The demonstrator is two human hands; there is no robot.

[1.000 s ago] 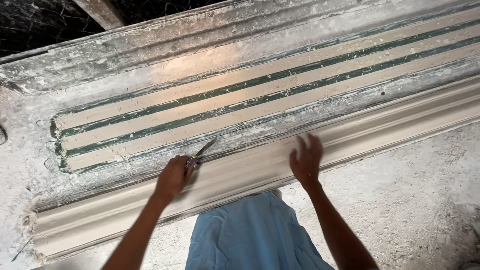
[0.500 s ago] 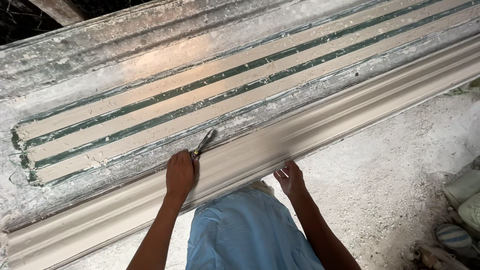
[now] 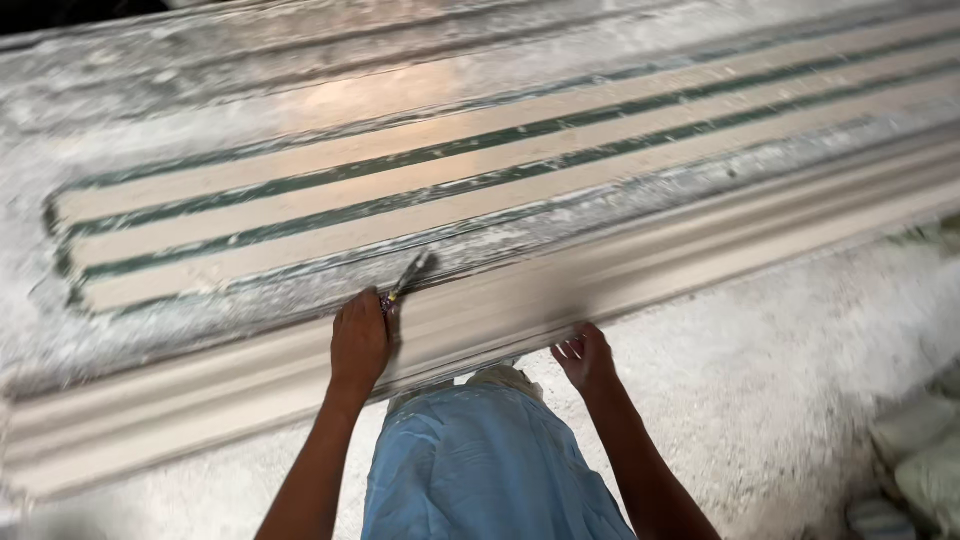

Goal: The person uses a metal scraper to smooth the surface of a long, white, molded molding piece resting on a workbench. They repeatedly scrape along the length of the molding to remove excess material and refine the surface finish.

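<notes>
Your left hand (image 3: 358, 342) rests on the long moulding (image 3: 700, 250) that runs along the tabletop's (image 3: 200, 90) near edge, with the blade tool (image 3: 408, 277) pointing away behind it. Your right hand (image 3: 585, 357) sits to its right, under the moulding's near edge, with the floor (image 3: 780, 400) below.

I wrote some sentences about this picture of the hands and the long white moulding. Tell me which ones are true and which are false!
1. The left hand holds a small metal tool. True.
2. The right hand holds a hammer. False: it holds nothing and touches the lower edge of the long white moulding.
3. The tool's tip sits at the moulding's upper edge. True.
4. The striped panel behind the moulding has red lines. False: the lines are dark green between pale strips.
5. The ground is dusted with white powder. True.
6. The person wears blue cloth. True.
</notes>
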